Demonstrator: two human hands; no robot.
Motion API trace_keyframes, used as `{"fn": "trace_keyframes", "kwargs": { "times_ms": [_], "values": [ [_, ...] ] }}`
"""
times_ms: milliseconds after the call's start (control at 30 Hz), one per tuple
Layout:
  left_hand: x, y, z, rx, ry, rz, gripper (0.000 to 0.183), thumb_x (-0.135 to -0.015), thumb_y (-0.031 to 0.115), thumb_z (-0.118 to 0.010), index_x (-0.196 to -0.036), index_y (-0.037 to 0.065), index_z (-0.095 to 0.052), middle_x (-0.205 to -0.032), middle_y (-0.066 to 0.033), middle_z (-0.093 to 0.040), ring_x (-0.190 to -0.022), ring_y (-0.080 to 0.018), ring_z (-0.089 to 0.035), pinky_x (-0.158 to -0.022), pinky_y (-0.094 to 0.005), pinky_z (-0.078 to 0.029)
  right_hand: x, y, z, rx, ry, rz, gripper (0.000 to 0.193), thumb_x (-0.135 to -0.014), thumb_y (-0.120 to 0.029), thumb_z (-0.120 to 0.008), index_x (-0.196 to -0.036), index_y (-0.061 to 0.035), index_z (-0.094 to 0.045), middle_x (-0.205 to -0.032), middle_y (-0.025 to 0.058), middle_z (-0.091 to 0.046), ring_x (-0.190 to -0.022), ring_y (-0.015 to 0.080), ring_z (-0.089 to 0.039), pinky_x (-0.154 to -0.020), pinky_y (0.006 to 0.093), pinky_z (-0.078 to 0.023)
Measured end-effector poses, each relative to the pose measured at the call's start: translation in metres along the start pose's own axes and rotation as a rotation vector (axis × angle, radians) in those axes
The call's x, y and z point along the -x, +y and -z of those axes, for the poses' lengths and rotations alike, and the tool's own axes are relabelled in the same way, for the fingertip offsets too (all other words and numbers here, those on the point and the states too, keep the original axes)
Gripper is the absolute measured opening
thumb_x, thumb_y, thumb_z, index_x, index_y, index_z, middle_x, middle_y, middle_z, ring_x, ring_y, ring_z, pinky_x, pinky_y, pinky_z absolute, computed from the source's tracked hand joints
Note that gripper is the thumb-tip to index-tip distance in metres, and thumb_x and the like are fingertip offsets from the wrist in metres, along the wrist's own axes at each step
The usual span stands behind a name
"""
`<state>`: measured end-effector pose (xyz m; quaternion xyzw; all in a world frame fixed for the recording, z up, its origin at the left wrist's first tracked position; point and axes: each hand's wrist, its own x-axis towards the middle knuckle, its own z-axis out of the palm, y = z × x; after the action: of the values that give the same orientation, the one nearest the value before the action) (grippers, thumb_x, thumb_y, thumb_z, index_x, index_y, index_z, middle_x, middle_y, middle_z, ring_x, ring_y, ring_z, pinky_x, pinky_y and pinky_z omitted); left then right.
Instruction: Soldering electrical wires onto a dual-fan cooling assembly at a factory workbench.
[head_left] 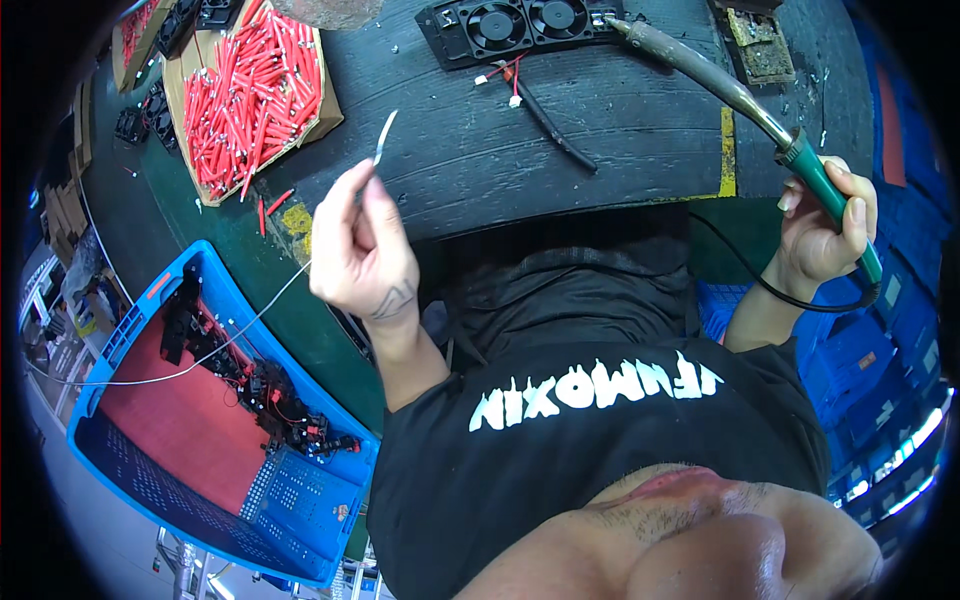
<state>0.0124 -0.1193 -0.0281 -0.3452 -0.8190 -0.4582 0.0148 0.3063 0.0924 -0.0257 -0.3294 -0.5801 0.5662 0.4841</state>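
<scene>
Left hand (365, 245): pinching thin silvery wire (385, 136) | Right hand (818, 240): grasping green-handled soldering iron (705, 78) | Iron tip at black 2-fan unit (528, 27)

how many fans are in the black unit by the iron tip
2: the left fan and, right beside it, the right fan, nearer the soldering iron. None seems hidden.

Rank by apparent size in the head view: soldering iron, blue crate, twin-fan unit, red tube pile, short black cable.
1. Blue crate
2. Red tube pile
3–4, too close to rank: soldering iron, longer but thinner, and twin-fan unit
5. Short black cable
</scene>
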Motion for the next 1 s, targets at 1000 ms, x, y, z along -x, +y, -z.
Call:
{"fn": "trace_keyframes", "kwargs": {
  "times_ms": [1000],
  "values": [
    [-0.113,-0.046,0.02,-0.59,-0.07,-0.462,0.02,-0.079,0.025,-0.072,-0.087,0.006,-0.07,-0.08,-0.0077,-0.067,-0.07,-0.0195,-0.062,-0.066,-0.0313,-0.049,0.01,0.005,0.018,-0.31,0.164,-0.123,0.04,-0.09,-0.029,-0.043,-0.1,0.0058,-0.061,-0.081,0.0238,-0.065,-0.057,0.023,-0.057,-0.047,0.0272,-0.044]
  ]
}}
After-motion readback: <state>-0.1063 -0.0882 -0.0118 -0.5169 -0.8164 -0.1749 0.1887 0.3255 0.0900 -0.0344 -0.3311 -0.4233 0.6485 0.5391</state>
